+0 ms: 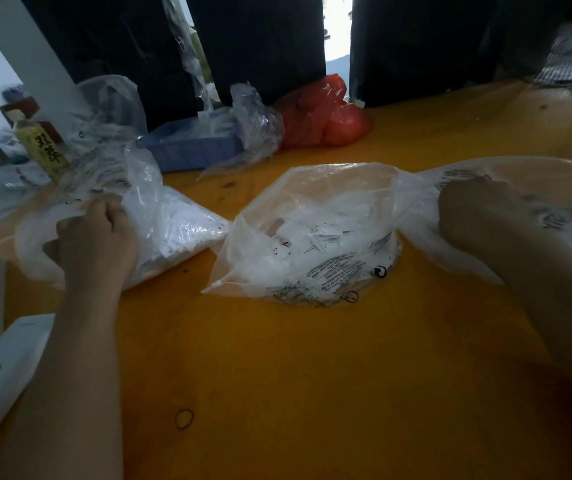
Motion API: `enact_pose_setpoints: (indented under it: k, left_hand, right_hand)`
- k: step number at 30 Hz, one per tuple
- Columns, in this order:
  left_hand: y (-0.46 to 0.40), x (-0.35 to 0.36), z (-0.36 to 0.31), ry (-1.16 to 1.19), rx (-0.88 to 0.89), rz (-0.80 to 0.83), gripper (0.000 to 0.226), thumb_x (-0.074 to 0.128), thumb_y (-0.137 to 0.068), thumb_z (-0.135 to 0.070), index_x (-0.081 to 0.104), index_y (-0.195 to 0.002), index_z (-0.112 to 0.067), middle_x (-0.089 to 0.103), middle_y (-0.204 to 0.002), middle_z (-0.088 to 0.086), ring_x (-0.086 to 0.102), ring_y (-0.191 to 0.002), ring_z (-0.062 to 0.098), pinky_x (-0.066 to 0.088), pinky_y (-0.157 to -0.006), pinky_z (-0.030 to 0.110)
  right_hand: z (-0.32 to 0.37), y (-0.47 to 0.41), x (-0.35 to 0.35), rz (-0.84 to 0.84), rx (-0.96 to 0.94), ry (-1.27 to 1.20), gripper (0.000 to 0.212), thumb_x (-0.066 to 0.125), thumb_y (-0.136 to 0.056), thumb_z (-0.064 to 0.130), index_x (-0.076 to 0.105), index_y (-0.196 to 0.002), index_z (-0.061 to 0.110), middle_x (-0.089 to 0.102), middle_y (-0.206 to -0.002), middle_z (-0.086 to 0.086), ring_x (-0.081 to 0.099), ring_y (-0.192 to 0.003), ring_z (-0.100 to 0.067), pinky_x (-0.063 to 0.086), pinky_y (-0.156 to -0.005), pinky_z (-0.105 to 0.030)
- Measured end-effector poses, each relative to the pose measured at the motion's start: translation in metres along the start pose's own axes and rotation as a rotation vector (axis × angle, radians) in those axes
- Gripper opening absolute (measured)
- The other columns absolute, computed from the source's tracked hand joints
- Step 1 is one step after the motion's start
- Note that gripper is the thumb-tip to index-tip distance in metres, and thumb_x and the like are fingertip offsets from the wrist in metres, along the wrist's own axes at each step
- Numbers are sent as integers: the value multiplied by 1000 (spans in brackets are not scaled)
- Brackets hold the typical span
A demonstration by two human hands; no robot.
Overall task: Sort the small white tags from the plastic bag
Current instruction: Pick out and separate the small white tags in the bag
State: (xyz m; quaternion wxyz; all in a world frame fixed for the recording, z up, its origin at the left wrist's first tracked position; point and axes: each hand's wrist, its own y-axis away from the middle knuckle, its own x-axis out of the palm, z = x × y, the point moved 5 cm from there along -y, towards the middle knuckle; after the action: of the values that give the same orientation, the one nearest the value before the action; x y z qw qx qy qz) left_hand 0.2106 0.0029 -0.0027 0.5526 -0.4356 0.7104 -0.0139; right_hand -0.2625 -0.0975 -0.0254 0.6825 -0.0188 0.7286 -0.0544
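Observation:
A clear plastic bag [312, 244] with printed text lies in the middle of the orange table, its mouth open toward me, and small white tags [315, 233] are heaped inside it. To the left, my left hand [95, 237] grips the crumpled plastic of a second clear bag [170, 226] that holds white papers. On the right lies a third clear plastic bag [537, 188], and my right hand [474, 209] rests on it with curled fingers, bunching its plastic. The picture is blurred on that side.
A blue tray [191, 147] and a red plastic bag [322, 116] sit at the back of the table [295, 375]. A labelled bottle [44, 147] stands back left. A white device [0, 379] lies near left, and a rubber band [184, 418] lies near the front.

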Motion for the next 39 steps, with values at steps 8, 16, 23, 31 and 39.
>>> enact_pose_setpoints:
  k: [8,16,23,31,39]
  left_hand:
    - [28,-36,-38,301,165,-390,53,26,-108,-33,69,-112,-3,69,-113,23,57,-118,34,38,-103,47]
    - [131,18,-152,548,837,616,22,53,-110,-22,71,-122,-23,71,-109,-15,66,-91,-2,52,-81,13]
    - [140,31,-148,658,772,694,24,59,-98,-26,70,-112,-43,73,-83,-22,67,-93,0,49,-80,12]
    - [127,39,-142,912,360,661,23,61,-93,-65,63,-115,-58,72,-111,-29,68,-104,-6,57,-83,16]
    - [125,45,-134,1137,132,629,13,71,-99,-35,82,-98,-41,81,-105,-9,75,-103,10,63,-86,32]
  right_hand:
    - [17,15,-38,-435,-113,-286,30,46,-101,21,52,-73,11,48,-65,-4,49,-54,-21,40,-49,-28]
    - [73,73,-53,-523,-455,-1191,22,53,-104,27,69,-98,13,68,-80,0,63,-61,-17,51,-52,-29]
    - [99,61,-9,-9,-406,-1494,26,52,-105,28,74,-96,20,73,-83,2,67,-68,-15,53,-62,-23]
    - [111,65,-1,121,-427,-1357,31,50,-106,31,72,-88,21,72,-76,8,65,-64,-11,54,-61,-22]
    - [116,68,1,137,-473,-1218,26,58,-95,53,67,-100,29,74,-86,17,69,-71,-3,53,-61,-16]
